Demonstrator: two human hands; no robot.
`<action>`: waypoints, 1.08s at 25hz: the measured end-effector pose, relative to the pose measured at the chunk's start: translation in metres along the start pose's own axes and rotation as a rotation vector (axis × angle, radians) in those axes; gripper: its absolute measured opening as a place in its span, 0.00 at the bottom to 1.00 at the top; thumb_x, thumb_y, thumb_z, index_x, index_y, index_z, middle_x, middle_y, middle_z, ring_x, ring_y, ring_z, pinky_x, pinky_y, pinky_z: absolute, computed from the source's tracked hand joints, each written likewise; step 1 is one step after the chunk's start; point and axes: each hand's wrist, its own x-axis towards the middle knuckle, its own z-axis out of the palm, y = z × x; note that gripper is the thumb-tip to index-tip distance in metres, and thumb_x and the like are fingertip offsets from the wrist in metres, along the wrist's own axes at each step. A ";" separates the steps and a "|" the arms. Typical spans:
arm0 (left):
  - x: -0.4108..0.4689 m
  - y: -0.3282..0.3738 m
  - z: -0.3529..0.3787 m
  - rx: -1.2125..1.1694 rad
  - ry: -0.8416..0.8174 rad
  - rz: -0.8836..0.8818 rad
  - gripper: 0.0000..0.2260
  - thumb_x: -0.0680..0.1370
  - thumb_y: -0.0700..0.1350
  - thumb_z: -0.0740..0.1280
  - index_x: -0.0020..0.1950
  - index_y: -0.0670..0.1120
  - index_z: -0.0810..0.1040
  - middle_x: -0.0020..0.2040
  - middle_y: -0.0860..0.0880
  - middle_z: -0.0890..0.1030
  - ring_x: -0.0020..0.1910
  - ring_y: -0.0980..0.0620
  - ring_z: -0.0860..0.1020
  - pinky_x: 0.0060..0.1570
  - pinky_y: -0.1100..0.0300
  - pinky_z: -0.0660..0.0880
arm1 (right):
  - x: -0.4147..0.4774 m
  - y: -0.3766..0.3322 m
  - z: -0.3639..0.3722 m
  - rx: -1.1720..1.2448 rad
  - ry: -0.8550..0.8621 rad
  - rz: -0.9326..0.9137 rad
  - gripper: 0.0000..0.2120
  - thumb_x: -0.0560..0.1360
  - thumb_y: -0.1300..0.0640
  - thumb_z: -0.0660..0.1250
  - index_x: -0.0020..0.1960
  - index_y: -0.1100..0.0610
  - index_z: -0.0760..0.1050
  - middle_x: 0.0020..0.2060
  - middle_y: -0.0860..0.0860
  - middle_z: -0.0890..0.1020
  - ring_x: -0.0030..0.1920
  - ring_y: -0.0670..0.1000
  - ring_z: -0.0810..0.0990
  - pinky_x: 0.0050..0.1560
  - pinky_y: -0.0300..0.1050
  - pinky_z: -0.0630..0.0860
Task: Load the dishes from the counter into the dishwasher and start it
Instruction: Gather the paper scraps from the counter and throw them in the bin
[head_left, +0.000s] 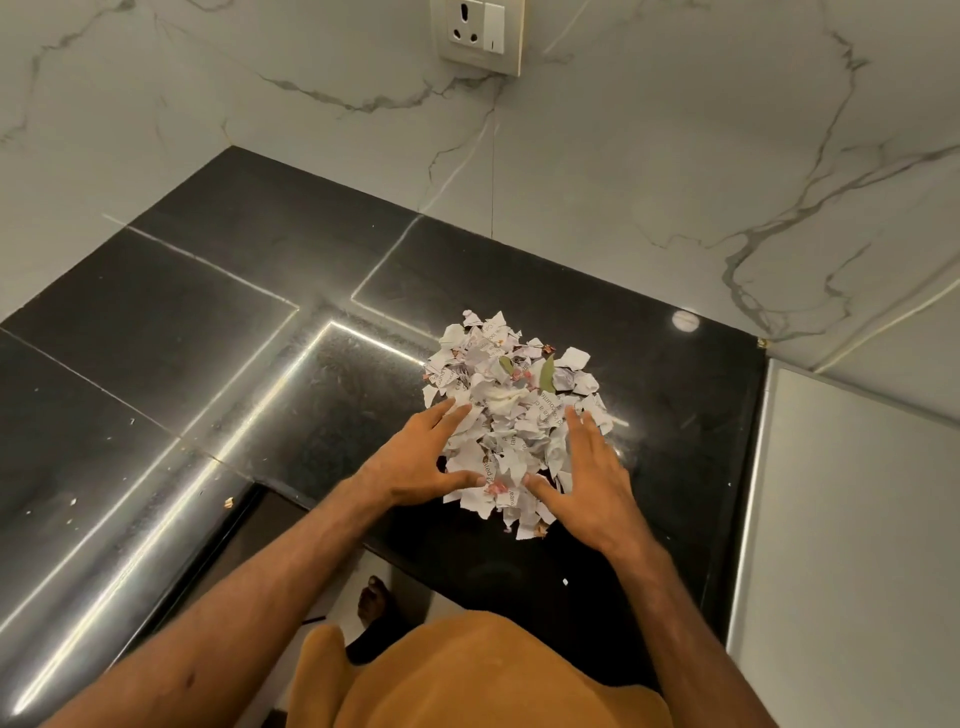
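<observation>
One pile of torn paper scraps (514, 415) lies on the black counter (208, 338), with two green leaves (546, 375) near its top. Two hands flank the pile. The left hand (415, 467) and the right hand (592, 483) touch its near sides, fingers straight and spread. Left of the pile the counter stretches wide. To the pile's right, the counter's edge meets a pale panel (857, 519).

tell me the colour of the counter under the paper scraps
Glossy black stone counter, head view.

Both bare forearms reach in from 6 o'clock. Bare left hand (415, 462): palm down, fingers straight, pointing toward 1 o'clock. Bare right hand (592, 478): palm down, fingers spread toward 11 o'clock. Thumbs point inward, apart.
</observation>
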 end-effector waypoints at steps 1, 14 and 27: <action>-0.001 0.000 -0.003 0.023 -0.013 0.005 0.53 0.68 0.77 0.67 0.84 0.60 0.45 0.85 0.52 0.45 0.82 0.47 0.49 0.79 0.43 0.56 | 0.000 -0.002 -0.006 -0.013 -0.018 -0.005 0.55 0.73 0.27 0.68 0.83 0.38 0.33 0.84 0.46 0.39 0.84 0.52 0.43 0.81 0.66 0.49; -0.005 0.028 -0.006 0.173 -0.122 -0.008 0.59 0.68 0.61 0.80 0.83 0.60 0.40 0.84 0.52 0.41 0.83 0.46 0.49 0.76 0.37 0.63 | -0.013 -0.020 -0.004 -0.377 -0.146 0.006 0.69 0.67 0.44 0.83 0.81 0.40 0.28 0.82 0.51 0.30 0.84 0.58 0.40 0.79 0.68 0.54; 0.002 0.034 0.004 0.145 -0.141 0.032 0.59 0.67 0.65 0.79 0.83 0.60 0.39 0.84 0.49 0.40 0.83 0.43 0.45 0.80 0.40 0.55 | -0.004 -0.023 -0.009 -0.362 -0.183 0.011 0.67 0.66 0.43 0.83 0.82 0.36 0.32 0.82 0.51 0.30 0.83 0.61 0.39 0.77 0.73 0.57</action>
